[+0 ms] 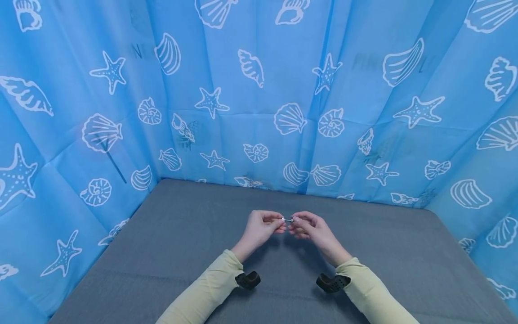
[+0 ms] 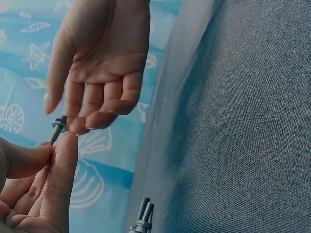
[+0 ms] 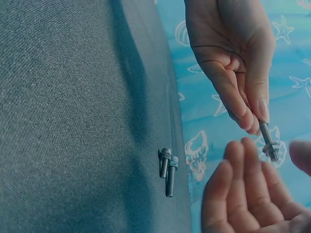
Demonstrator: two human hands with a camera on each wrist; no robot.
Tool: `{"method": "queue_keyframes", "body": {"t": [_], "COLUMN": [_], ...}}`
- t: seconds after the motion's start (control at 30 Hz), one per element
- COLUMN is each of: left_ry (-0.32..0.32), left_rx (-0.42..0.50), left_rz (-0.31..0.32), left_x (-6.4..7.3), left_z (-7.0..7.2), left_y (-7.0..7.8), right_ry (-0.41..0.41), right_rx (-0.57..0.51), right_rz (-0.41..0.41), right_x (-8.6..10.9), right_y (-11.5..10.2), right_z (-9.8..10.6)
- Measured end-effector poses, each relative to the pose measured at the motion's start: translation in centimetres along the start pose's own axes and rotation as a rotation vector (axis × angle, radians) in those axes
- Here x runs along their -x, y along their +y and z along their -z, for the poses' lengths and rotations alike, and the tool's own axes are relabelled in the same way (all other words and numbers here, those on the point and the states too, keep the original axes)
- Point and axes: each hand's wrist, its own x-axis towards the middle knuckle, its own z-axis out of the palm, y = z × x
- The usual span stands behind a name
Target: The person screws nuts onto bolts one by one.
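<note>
My left hand (image 1: 261,227) pinches a small metal bolt (image 3: 265,131) between thumb and fingers. A nut (image 3: 270,147) sits round the bolt near its free end, which points toward the right hand. In the left wrist view the bolt's shank (image 2: 54,136) sticks out past the left fingertips. My right hand (image 1: 311,229) is close beside that free end, palm turned toward it. Its fingers (image 3: 243,189) are loosely bent, and its thumb (image 3: 302,156) stands apart from the nut. The bolt's other end is hidden in the left hand's grip.
Two more bolts (image 3: 171,182) with nuts lie side by side on the grey cloth-covered table (image 1: 194,234). A blue curtain (image 1: 259,135) with white shells and starfish hangs along the table's back and sides. Black cameras (image 1: 247,280) are strapped at both wrists.
</note>
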Motion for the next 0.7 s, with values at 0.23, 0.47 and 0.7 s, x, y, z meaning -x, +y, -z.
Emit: {"method": "queue_keyframes", "body": {"t": [0.23, 0.47, 0.7], "left_ry": [-0.002, 0.003, 0.008], "left_rx": [-0.007, -0.016, 0.000], "left_rz": [-0.014, -0.011, 0.005], "left_x": [0.02, 0.04, 0.07], "left_z": [0.10, 0.08, 0.10], "left_y": [-0.02, 0.02, 0.07], "right_ry": [-0.008, -0.006, -0.037], "right_rx": [-0.005, 0.051, -0.035], "right_rz": [0.051, -0.018, 0.063], "right_x": [-0.05, -0.07, 0.08], "right_y": [-0.05, -0.12, 0.10], "right_z": [0.02, -0.16, -0.15]}}
